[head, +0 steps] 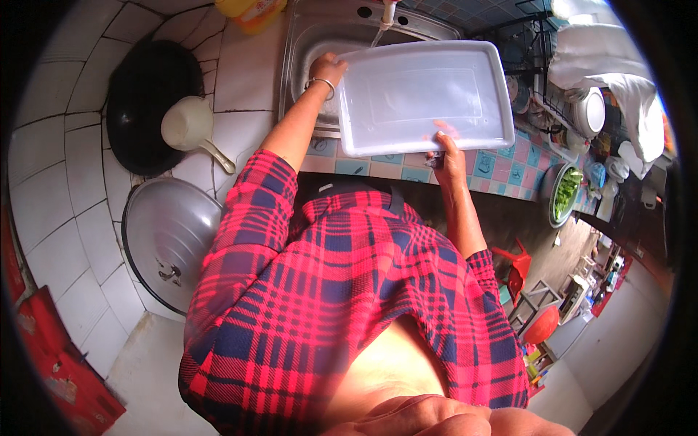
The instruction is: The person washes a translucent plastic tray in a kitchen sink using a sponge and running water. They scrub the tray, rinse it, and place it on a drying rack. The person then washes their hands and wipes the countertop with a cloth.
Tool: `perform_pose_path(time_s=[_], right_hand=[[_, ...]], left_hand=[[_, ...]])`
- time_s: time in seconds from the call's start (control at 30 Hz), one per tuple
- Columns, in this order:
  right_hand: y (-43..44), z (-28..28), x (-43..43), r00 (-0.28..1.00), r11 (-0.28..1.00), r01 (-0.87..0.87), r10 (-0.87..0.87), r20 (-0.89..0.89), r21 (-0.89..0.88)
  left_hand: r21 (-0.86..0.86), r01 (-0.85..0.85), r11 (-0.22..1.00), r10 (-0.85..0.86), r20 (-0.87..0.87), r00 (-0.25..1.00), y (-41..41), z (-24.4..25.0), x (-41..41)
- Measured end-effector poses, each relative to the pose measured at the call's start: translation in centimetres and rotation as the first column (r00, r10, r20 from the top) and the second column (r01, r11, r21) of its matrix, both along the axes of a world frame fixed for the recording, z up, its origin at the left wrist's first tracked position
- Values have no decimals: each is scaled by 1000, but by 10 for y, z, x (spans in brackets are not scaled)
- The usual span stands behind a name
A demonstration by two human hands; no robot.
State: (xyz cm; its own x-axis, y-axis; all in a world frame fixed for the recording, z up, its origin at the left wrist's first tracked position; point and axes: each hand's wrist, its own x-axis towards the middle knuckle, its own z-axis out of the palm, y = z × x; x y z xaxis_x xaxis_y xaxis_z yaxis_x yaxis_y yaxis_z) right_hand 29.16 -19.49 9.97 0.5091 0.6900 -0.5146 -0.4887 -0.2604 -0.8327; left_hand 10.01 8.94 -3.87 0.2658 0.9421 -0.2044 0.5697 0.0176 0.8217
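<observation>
A translucent plastic lid or shallow tray (420, 98) is held tilted over the right part of the stainless steel sink (305, 60). My left hand (328, 70), with a bangle at the wrist, grips its upper left corner. At its near edge, right of the middle, my right hand (451, 158) clasps it, thumb on the upper face and fingers showing through from below. Something small and dark sits by that hand; I cannot tell what. Just behind the far edge, water runs from the faucet (387, 16). Much of the basin is hidden by the plastic piece.
Left of the sink are a black wok (142, 103), a pale plastic dipper (188, 124) and a large metal lid (172, 234). On the right stand a dish rack (551, 109) with a white bowl (589, 112) and a bowl of leafy greens (568, 193). A red stool (515, 267) is behind, right.
</observation>
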Motion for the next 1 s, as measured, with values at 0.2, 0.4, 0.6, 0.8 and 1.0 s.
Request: perform_pose_path(time_s=[0.2, 0.4, 0.6, 0.8, 1.0], right_hand=[[1, 9, 1, 998, 998, 58, -57, -17, 27], [-2, 37, 4, 970, 997, 65, -55, 235, -34], [-13, 36, 9, 641, 995, -50, -35, 767, 86], [-16, 37, 10, 322, 993, -77, 105, 941, -85], [-24, 29, 8, 385, 1000, -3, -23, 922, 26]], left_hand=[[-233, 84, 969, -59, 115, 992, 9, -6, 13], [26, 71, 997, -76, 315, 946, 29, 5, 29], [483, 25, 875, -232, 373, 898, 34, 171, 47], [727, -34, 686, -163, 200, 966, 42, 174, 94], [751, -103, 652, -31, 162, 986, 48, 175, 107]])
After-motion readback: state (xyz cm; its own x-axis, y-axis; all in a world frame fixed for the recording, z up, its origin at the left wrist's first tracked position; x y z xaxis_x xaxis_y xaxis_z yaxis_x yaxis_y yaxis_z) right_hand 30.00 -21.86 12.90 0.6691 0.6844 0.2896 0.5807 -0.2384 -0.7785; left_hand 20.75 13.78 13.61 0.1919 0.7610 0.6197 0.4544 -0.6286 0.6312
